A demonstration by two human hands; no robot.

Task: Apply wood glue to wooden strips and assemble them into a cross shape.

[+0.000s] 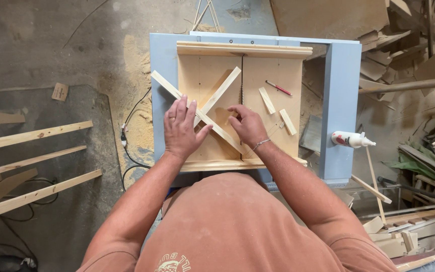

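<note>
Two thin wooden strips cross in an X on a wooden sled (270, 75) that lies on a blue saw table (342, 80). The long strip (164, 83) runs from upper left to lower right; the shorter strip (225, 85) leans the other way. My left hand (181, 128) presses flat on the long strip with fingers spread. My right hand (246, 123) rests with curled fingers on the long strip just right of the crossing, near the saw slot. Whether it grips anything is hidden.
Two short wood offcuts (267, 99) (288, 122) and a red pencil (278, 87) lie on the sled's right half. A white glue bottle (351, 139) lies on the table's right arm. Long battens (31, 135) rest at left, scrap wood (404, 50) piles at right, sawdust on the floor.
</note>
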